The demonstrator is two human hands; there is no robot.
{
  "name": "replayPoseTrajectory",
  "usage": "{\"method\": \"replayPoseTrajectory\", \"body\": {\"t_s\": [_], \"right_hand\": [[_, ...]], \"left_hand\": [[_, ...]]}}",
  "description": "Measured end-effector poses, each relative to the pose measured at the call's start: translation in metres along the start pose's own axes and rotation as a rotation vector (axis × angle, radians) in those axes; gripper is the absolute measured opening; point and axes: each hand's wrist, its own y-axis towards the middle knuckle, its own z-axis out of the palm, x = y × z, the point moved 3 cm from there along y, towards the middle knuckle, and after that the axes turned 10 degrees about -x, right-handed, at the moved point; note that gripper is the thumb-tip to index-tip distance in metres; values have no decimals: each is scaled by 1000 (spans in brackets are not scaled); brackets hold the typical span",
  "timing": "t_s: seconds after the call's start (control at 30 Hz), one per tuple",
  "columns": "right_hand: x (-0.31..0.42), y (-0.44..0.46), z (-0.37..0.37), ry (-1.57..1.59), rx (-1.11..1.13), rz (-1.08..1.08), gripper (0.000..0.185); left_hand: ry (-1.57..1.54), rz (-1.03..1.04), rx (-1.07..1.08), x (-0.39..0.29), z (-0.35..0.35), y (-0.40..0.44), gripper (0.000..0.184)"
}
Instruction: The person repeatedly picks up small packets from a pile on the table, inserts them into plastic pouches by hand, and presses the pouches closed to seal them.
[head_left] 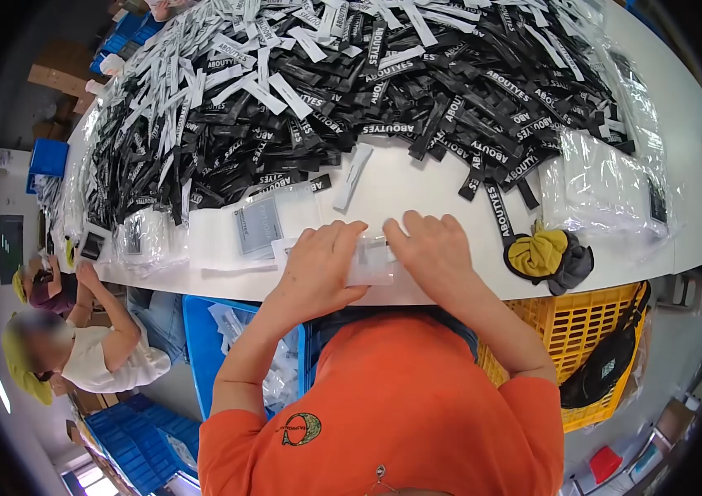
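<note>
Head view: left hand (pixel 318 269) and right hand (pixel 434 258) both pinch one clear packet (pixel 373 263) near one grey-panelled packet (pixel 257 226).

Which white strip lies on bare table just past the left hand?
The lone slanted white strip between the left hand and the pile; the pile's white strips lie heaped.

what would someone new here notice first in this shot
Most likely the sprawling heap of black and white printed strips, spread across the far side of the white table. Next, at the near edge, the bare left hand and right hand holding a small translucent plastic piece. The bright yellow plastic crate stands out at lower right.
</note>
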Motion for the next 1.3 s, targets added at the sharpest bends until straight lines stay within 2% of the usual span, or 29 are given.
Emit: {"method": "replayPoseTrajectory", "body": {"t_s": [0.1, 0.17, 0.23, 0.3, 0.4, 0.43, 0.53, 0.6, 0.67, 0.8, 0.83, 0.97, 1.07, 1.17, 1.27, 1.3], "right_hand": [[3, 8, -16, 264, 59, 29, 35], [-12, 12, -30, 805, 58, 104, 32], [-25, 10, -27, 1192, 47, 298, 30], [-32, -3, -7, 1404, 15, 633, 27], [-13, -10, 13, 1113, -100, 391, 31], [-12, -10, 11, 1068, -268, 290, 38], [-15, -16, -9, 1002, -289, 382, 38], [-11, -16, -9, 982, -217, 333, 29], [-16, -27, 3, 966, -114, 348, 23], [-32, -23, 1, 1261, -298, 539, 24], [-31, -21, -6, 1258, -263, 569, 29], [-25, -24, -3, 1010, -73, 448, 38], [-34, -19, -10, 1181, -142, 528, 36], [-32, -19, -11, 1104, -79, 455, 37], [-30, -24, -4, 1038, 73, 429, 39], [-32, -23, -4, 1099, 85, 426, 40]], "left_hand": [[-77, -50, -43, 4, 12, 0, 80], [-73, -63, -54, 7, 12, 0, 81], [-83, -73, -61, 7, 12, -1, 82], [-110, -67, -57, 3, 15, 1, 81], [-113, -91, -73, -10, 25, 6, 81], [-83, -81, -125, -10, 25, 7, 82], [-3, -75, -247, -9, 24, 7, 85], [30, -69, -264, -12, 24, 10, 86], [-240, -145, -274, -10, 22, 12, 68], [-907, -427, -236, 24, 35, 6, 25], [-977, -419, -307, 20, 35, 6, 8], [-895, -415, -350, 20, 36, 2, 10], [-826, -426, -364, 18, 36, 1, 11], [-777, -397, -399, 13, 33, 0, 11], [-707, -393, -398, 12, 33, -1, 10], [-716, -405, -411, 12, 36, -3, 10]]}}
